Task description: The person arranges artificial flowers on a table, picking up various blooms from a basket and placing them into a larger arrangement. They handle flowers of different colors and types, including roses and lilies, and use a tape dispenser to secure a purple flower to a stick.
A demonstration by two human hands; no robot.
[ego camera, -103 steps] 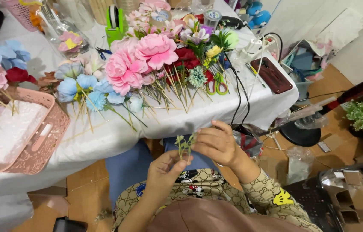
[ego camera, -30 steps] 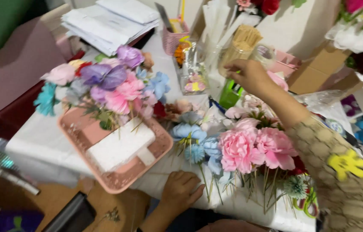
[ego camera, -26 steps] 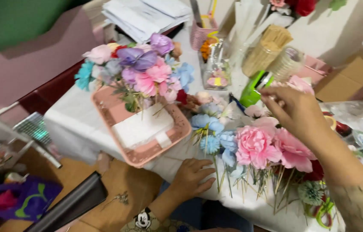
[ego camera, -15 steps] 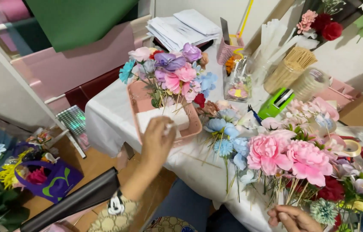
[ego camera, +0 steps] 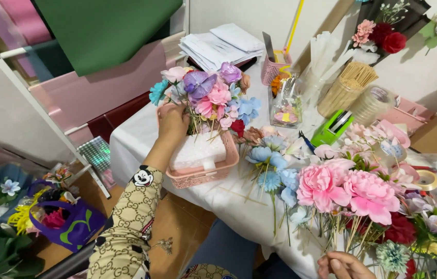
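The left hand (ego camera: 172,124) rested at the pink basket's (ego camera: 200,175) far-left rim, fingers curled among the flower stems (ego camera: 203,121) — whether it pinched one I could not tell. Those stems stood upright in the white foam (ego camera: 198,152), just right of that hand. The right hand (ego camera: 342,266) lay well right of the basket at the table (ego camera: 136,139) edge — half out of view, grip unclear.

A salmon-pink basket (ego camera: 198,178) holds a white foam block (ego camera: 198,151) under purple, pink and blue flowers (ego camera: 211,93). Right of the basket lie pale blue blooms (ego camera: 270,165), then big pink peonies (ego camera: 347,188). The tabletop (ego camera: 136,139) cloth is white. The sleeve (ego camera: 125,227) left of the basket is beige, monogram-patterned.
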